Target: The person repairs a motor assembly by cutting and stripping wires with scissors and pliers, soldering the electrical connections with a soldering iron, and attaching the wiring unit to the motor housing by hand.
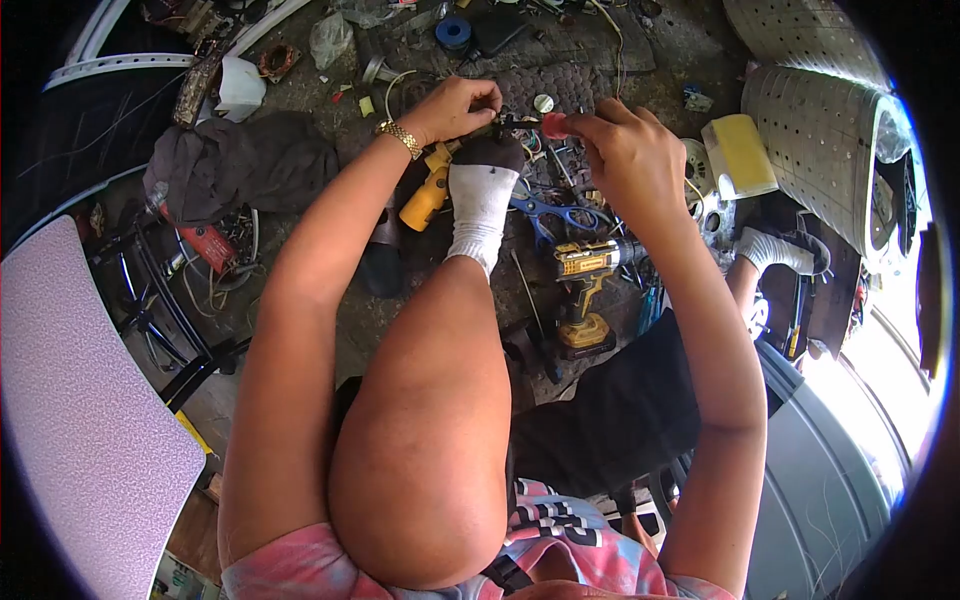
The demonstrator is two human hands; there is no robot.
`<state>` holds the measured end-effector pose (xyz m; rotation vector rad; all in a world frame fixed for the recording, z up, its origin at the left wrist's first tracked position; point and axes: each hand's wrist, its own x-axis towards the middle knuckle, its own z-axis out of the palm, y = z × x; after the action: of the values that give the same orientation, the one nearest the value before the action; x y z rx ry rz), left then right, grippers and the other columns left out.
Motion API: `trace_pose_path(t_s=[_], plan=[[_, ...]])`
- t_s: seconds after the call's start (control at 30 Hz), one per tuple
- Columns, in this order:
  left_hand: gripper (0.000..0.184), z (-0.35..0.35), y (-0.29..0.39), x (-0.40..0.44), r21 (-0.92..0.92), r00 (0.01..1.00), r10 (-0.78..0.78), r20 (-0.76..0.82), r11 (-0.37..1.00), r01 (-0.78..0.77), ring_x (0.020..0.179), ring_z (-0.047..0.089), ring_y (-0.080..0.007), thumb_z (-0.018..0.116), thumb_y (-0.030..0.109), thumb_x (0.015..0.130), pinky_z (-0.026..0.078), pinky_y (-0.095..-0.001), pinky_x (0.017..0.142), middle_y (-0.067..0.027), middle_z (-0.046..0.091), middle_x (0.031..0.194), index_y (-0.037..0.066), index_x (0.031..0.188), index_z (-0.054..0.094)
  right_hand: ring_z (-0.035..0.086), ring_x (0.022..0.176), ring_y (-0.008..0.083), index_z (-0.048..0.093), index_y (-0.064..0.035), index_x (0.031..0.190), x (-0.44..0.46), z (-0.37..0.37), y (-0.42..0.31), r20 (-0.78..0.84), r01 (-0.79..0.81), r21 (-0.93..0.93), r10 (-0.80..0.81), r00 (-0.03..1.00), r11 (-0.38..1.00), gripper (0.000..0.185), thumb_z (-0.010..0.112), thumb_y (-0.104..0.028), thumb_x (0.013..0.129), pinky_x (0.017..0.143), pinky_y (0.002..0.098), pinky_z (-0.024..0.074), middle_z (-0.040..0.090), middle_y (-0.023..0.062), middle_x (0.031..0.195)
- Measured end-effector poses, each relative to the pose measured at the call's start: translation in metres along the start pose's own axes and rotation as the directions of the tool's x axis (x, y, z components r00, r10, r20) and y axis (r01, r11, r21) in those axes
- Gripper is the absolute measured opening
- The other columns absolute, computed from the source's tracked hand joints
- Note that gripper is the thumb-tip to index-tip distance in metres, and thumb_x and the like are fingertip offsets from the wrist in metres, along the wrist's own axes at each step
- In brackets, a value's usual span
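Note:
My right hand [632, 160] is closed round the red handle of a screwdriver [554, 125], whose shaft points left toward a small dark part [508, 122]. Beside that part, my left hand [458, 108] has its fingers curled and pressed together at its edge; what they hold is too small to make out. Both hands are just beyond my foot in a white sock [482, 205] with a dark toe. Blue-handled scissors [558, 212] lie right of the foot, and a yellow tool [428, 198] lies to its left.
A yellow and black cordless drill [585, 290] stands on the floor. Farther out are a dark cloth [240, 165], a red power tool [207, 245], a blue roll [453, 34], a yellow-faced block [740, 155] and a perforated metal drum [815, 150]. Small parts litter the floor.

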<state>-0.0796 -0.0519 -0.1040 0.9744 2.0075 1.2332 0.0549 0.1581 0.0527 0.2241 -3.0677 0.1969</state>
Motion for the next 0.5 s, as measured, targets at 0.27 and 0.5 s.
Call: trace_pose_path(t_s=[0.27, 0.5], plan=[[0.013, -0.002, -0.015, 0.005, -0.013, 0.999, 0.027, 0.026, 1.0, -0.027, 0.075, 0.063, -0.0118, 0.066, 0.008, 0.077, 0.051, -0.0282, 0.074, -0.005, 0.067, 0.08, 0.002, 0.088, 0.062, 0.065, 0.077, 0.0239, 0.075, -0.0293, 0.095, 0.002, -0.005, 0.0, 0.005, 0.022, -0.009, -0.022, 1.0, 1.0, 0.037, 0.068, -0.005, 0.068, 0.064, 0.0363, 0.0552, 0.065, -0.0004, 0.086], [0.011, 0.007, -0.026, 0.001, -0.319, 0.99, -0.138, 0.019, 0.938, 0.137, 0.084, 0.062, -0.0092, 0.064, 0.009, 0.088, 0.051, -0.0258, 0.077, -0.0013, 0.068, 0.091, 0.002, 0.096, 0.063, 0.063, 0.077, 0.0226, 0.074, -0.0259, 0.097, 0.001, -0.007, 0.009, -0.05, -0.013, 0.054, 0.016, 0.999, 0.998, 0.026, 0.068, -0.011, 0.077, 0.063, 0.0373, 0.0514, 0.061, -0.0014, 0.081]])
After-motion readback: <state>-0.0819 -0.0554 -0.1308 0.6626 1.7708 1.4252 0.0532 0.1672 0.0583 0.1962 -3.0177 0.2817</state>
